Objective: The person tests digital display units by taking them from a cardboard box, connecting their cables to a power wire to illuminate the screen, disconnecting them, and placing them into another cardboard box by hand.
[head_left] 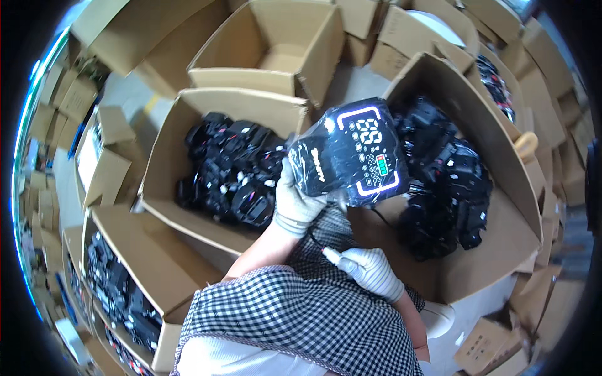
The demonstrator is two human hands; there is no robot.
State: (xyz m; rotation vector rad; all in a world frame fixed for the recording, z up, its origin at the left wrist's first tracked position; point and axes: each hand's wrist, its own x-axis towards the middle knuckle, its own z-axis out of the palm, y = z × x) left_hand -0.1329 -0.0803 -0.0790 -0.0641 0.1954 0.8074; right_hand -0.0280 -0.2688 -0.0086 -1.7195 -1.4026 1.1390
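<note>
Shirt: checked black-and-white cloth [301, 319] fills the lower centre of the frame, nearest the lens.
Right hand: gloved [371, 269], low centre-right, fingers closed on a white plug [330, 254] at the end of a thin black cable [315, 241].
Left hand: gloved [296, 199], centre frame, forearm rising from below, fingers wrapped round the lower left edge of the display unit [351, 153].
Display unit: black, shield-shaped, in a clear bag, held up tilted at centre; its face shows lit white digits, a purple-white outline and a small green and red bar.
Left box: open brown carton [164, 156] at centre left, holding a heap of black parts [232, 172].
Right box: open carton [501, 232] at right, more black parts [448, 182] piled inside, partly hidden behind the unit.
Upper box: carton [276, 44] at top centre.
Lower left: cartons [135, 250] with black parts inside.
</note>
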